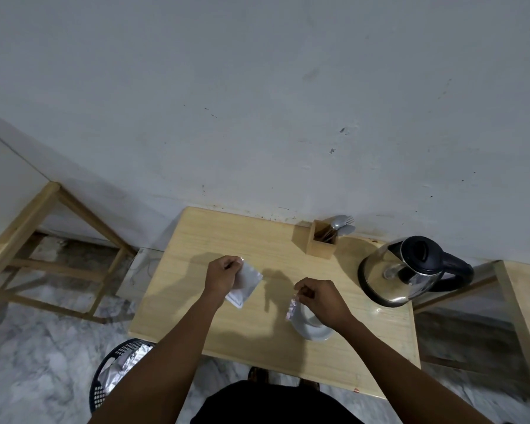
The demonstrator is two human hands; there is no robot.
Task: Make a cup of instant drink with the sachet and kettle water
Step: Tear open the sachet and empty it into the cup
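Note:
My left hand (222,278) pinches the top corner of a silver sachet (247,286), which hangs above the middle of the small wooden table (214,237). A narrow torn-off silver strip (292,310) dangles from my right hand (322,299). That hand hovers over a white cup on a white saucer (311,332) and hides most of the cup. At the table's right edge a steel kettle (407,270) with a black lid and handle sits on its base.
A wooden holder (320,243) with spoons and a fork stands at the back by the wall. A dark perforated bin (117,371) holding silver wrappers sits on the marble floor at the lower left. Wooden frames flank the table on both sides.

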